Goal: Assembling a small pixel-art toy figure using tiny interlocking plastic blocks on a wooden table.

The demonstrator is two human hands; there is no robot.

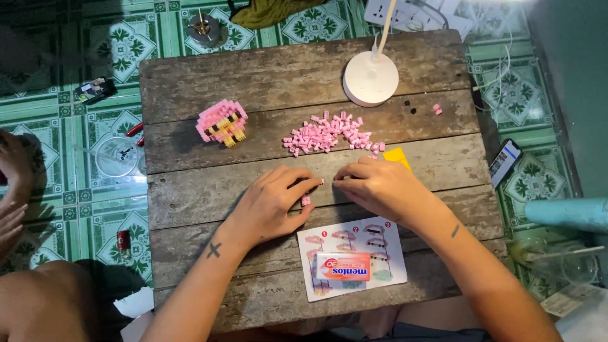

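My left hand [273, 204] and my right hand [373, 185] meet over the middle of a weathered wooden table [190, 253]. The left fingertips pinch a tiny pink block [322, 182], and another small pink piece [306, 201] lies under the left thumb. The right fingers are curled toward that same spot; what they hold is hidden. A pile of small pink blocks [329, 133] lies just beyond the hands. A finished pink and yellow block figure [221, 122] stands to the far left. An instruction sheet [380, 237] lies near me with an orange packet [342, 266] on it.
A round white lamp base [370, 78] stands at the table's far edge, with a yellow piece [398, 156] by my right hand and loose pink blocks [436, 109] further right. A phone [505, 162] lies on the green tiled floor. Another person's hands [11, 190] show at the left.
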